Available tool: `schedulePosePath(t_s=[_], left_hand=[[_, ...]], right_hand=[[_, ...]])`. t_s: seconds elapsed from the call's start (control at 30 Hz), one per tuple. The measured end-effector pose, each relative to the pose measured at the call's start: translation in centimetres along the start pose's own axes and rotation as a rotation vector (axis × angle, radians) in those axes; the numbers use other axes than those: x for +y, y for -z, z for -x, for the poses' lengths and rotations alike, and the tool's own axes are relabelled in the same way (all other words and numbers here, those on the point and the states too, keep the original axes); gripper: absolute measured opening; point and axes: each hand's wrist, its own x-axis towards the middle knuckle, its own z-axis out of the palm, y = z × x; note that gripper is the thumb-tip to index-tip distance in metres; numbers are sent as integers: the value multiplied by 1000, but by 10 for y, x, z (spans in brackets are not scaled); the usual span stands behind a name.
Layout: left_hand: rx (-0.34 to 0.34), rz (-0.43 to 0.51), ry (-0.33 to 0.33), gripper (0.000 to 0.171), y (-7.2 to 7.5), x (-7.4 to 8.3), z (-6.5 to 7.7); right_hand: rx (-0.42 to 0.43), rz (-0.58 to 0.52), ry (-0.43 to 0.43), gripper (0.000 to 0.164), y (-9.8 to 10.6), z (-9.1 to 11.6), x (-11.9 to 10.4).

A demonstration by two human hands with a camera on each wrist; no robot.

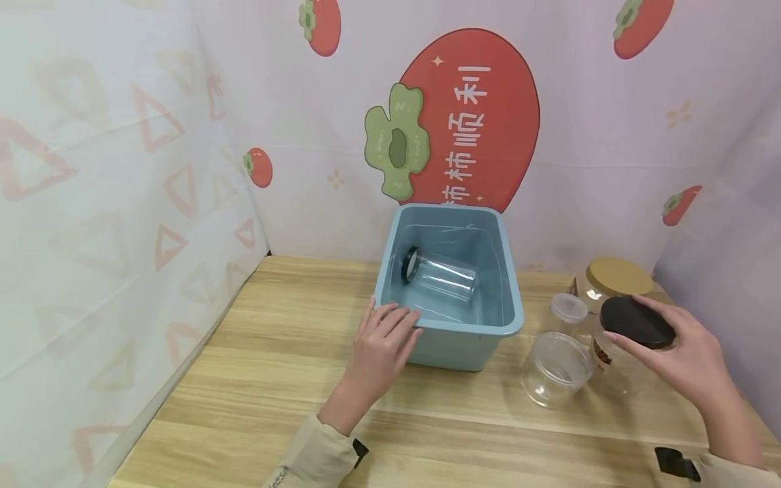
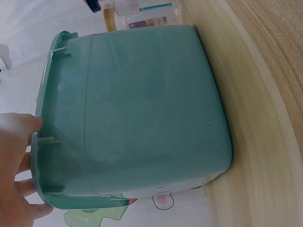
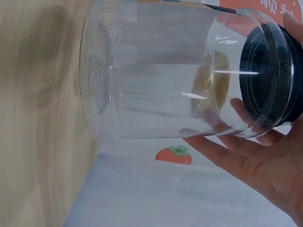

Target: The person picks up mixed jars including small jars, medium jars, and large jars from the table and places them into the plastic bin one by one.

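Observation:
My left hand (image 1: 381, 339) grips the near left rim of a blue plastic bin (image 1: 451, 328), fingers hooked over the edge. Inside the bin a clear jar (image 1: 445, 276) with a black lid lies on its side. On the right, my right hand (image 1: 692, 349) holds a clear plastic jar (image 3: 161, 71) by its black lid (image 1: 637, 322), thumb and fingers spread around it. That jar stands upright, its base close over the wooden table. Left of it are a short, wide clear jar (image 1: 555, 369) and a smaller clear jar with a translucent lid (image 1: 569, 307).
Behind the held jar stands a large jar with a mustard-coloured lid (image 1: 619, 276). The wooden table (image 1: 274, 352) extends left of the bin. A printed cloth backdrop (image 1: 329, 122) hangs behind and along both sides.

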Motion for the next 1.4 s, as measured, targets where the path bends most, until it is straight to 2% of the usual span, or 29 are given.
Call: schedulePosePath(t_s=[0.27,0.53,0.87,1.17,1.4], left_hand=[[1,1,-1,27,-1,0,0],[0,10,6,25,0,0,0],[-2,10,4,26,-1,-1,0],[-15,2,8,27,0,0,0],[4,7,-3,29,-1,0,0]], right_hand=[[-56,24,0,83,4,-5,-6],[-75,27,23,82,10,-9,-9],[-120,41,10,85,18,-14,-14],[-137,55,12,86,19,-15,-16],[-143,49,17,85,20,-15,-18]])
